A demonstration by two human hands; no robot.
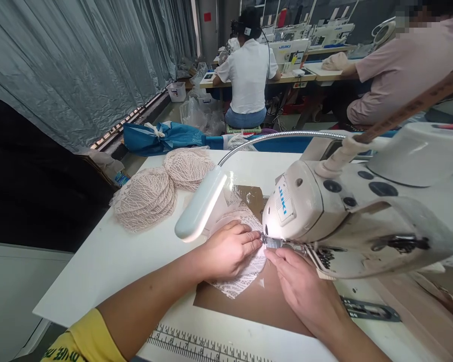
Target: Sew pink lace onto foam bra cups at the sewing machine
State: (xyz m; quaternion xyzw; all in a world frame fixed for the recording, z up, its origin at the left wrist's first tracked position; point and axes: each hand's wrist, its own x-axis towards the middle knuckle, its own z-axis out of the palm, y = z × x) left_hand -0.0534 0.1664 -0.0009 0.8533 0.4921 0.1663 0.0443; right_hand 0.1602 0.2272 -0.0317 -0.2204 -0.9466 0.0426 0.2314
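Note:
My left hand (228,249) lies flat with fingers together on a piece of pale lace fabric (245,274), pressing it down just left of the needle area (271,243) of the white Juki sewing machine (324,211). My right hand (302,286) rests on the brown panel (264,304) in front of the needle, its fingertips pinching the lace edge by the presser foot. The lace runs under both hands and on behind the lamp.
Two stacks of lace cups (145,198) (189,167) sit at the table's far left. A gooseneck lamp (202,203) hangs over the work. A ruler strip (196,344) marks the table's (109,261) front edge. Two people sit at machines beyond; a blue bundle (158,137) lies on the floor.

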